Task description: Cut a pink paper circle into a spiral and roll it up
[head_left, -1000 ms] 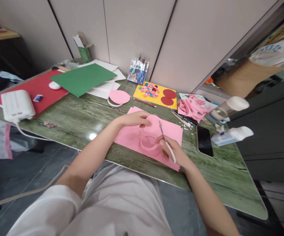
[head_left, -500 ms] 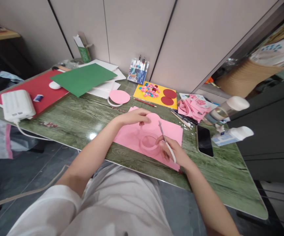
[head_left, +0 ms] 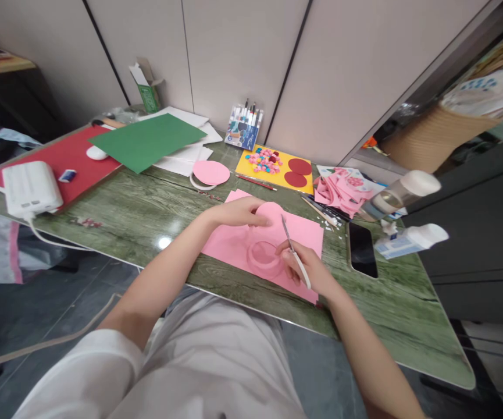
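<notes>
My left hand (head_left: 248, 212) pinches a pink paper piece with a rounded upper edge (head_left: 274, 210) between thumb and fingers. In my right hand (head_left: 311, 265) is a pair of scissors with white handles (head_left: 300, 266); the blades point up and away, beside the right edge of the rounded piece. Whether the blades touch the paper I cannot tell. Beneath both hands lie pink paper sheets (head_left: 224, 245), slightly fanned. Between the hands a pinkish ring shape (head_left: 263, 256) shows on the sheets; its kind is unclear.
Behind are a pink paper oval (head_left: 211, 172) over a white ring, a red pencil (head_left: 256, 182), and a yellow sheet (head_left: 248, 169) with pompoms and dark red circles. Pink scraps (head_left: 342, 191), a phone (head_left: 363, 250) and bottles (head_left: 412, 238) stand right; green paper (head_left: 149, 141) and a power bank (head_left: 31, 186) left.
My left hand's thumb and fingers have shifted slightly along the rounded pink piece. My right hand and the scissors stay almost in place.
</notes>
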`<act>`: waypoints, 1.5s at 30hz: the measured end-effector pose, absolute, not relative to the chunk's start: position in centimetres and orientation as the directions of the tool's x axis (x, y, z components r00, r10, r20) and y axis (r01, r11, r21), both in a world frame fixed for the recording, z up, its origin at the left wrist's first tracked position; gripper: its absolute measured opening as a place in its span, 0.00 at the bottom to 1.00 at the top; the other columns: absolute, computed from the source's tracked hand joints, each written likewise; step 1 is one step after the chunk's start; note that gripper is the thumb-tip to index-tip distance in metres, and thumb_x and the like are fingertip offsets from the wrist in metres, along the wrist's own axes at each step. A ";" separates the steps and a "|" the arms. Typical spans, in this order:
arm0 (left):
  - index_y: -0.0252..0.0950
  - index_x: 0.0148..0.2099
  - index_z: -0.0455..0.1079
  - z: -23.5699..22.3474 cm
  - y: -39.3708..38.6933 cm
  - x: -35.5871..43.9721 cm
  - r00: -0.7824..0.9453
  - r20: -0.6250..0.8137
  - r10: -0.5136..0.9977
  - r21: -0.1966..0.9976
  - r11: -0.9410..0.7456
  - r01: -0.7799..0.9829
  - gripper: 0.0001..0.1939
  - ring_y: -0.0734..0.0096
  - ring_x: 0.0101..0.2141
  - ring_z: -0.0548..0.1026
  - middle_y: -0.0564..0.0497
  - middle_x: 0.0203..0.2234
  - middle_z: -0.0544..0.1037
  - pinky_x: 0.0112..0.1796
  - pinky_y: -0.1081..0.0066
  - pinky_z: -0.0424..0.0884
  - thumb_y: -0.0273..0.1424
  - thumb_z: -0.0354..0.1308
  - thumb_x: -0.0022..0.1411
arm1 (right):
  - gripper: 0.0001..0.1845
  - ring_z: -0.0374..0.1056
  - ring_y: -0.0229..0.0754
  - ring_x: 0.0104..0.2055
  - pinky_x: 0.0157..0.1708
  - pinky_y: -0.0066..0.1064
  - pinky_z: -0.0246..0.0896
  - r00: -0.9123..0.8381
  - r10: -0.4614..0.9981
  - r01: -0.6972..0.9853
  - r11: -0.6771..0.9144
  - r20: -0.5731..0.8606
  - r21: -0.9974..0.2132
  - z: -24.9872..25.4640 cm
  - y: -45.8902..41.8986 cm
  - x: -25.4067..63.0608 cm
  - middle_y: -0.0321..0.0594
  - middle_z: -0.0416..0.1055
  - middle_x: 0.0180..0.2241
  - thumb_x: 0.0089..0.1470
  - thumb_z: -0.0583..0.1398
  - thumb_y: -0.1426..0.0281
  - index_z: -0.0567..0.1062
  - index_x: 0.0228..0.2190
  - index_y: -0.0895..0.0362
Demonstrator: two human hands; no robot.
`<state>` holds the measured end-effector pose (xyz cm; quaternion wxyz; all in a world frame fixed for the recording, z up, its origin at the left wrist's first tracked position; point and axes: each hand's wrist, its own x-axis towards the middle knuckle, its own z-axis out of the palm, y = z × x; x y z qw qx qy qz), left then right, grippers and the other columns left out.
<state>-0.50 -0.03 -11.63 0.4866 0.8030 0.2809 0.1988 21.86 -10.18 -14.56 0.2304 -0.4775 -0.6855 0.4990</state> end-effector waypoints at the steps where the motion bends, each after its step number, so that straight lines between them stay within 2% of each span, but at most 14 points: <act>1: 0.33 0.26 0.63 -11.6 0.0 -0.5 0.772 0.048 0.634 0.885 -0.385 0.262 0.13 0.79 0.23 0.64 0.56 0.20 0.65 0.24 0.76 0.59 0.37 0.56 0.56 | 0.14 0.58 0.33 0.14 0.15 0.24 0.53 -0.443 0.882 0.424 0.049 -0.160 -0.905 -14.5 -10.2 21.9 0.28 0.63 0.16 0.60 0.52 0.58 0.68 0.39 0.56; 9: 0.34 0.25 0.60 -11.5 0.0 -0.6 0.812 0.020 0.583 0.833 -0.459 0.309 0.14 0.78 0.23 0.62 0.56 0.20 0.64 0.25 0.74 0.58 0.38 0.54 0.56 | 0.15 0.59 0.33 0.15 0.16 0.24 0.53 -0.462 0.870 0.427 0.048 -0.172 -0.903 -14.6 -10.2 21.9 0.28 0.63 0.16 0.60 0.51 0.58 0.68 0.39 0.56; 21: 0.35 0.23 0.56 -11.7 0.1 -0.6 0.774 0.058 0.631 0.855 -0.432 0.288 0.15 0.79 0.22 0.59 0.57 0.19 0.61 0.23 0.75 0.54 0.37 0.56 0.53 | 0.16 0.57 0.33 0.13 0.14 0.24 0.51 -0.454 0.871 0.407 0.017 -0.186 -0.913 -14.4 -10.3 21.7 0.28 0.62 0.16 0.61 0.51 0.57 0.68 0.40 0.56; 32: 0.34 0.25 0.59 -11.6 0.4 -0.9 0.773 0.045 0.632 0.884 -0.385 0.264 0.14 0.79 0.22 0.62 0.57 0.20 0.63 0.23 0.76 0.55 0.37 0.56 0.55 | 0.16 0.57 0.33 0.13 0.13 0.24 0.50 -0.453 0.871 0.381 -0.006 -0.192 -0.925 -14.6 -10.3 21.8 0.28 0.63 0.16 0.60 0.51 0.57 0.67 0.39 0.56; 38: 0.33 0.27 0.63 -11.8 0.5 -1.1 0.826 0.035 0.563 0.905 -0.369 0.213 0.13 0.78 0.23 0.64 0.55 0.21 0.65 0.25 0.75 0.59 0.37 0.54 0.58 | 0.17 0.56 0.32 0.12 0.12 0.23 0.49 -0.445 0.873 0.385 -0.013 -0.198 -0.923 -14.7 -10.3 21.9 0.28 0.63 0.16 0.60 0.51 0.56 0.67 0.40 0.56; 45: 0.34 0.26 0.61 -11.6 0.3 -1.0 0.849 -0.022 0.529 0.867 -0.412 0.280 0.11 0.77 0.23 0.62 0.56 0.20 0.64 0.25 0.75 0.58 0.34 0.53 0.57 | 0.18 0.58 0.33 0.15 0.15 0.24 0.54 -0.465 0.866 0.398 0.019 -0.183 -0.917 -14.5 -10.4 21.8 0.28 0.62 0.16 0.59 0.51 0.55 0.68 0.40 0.56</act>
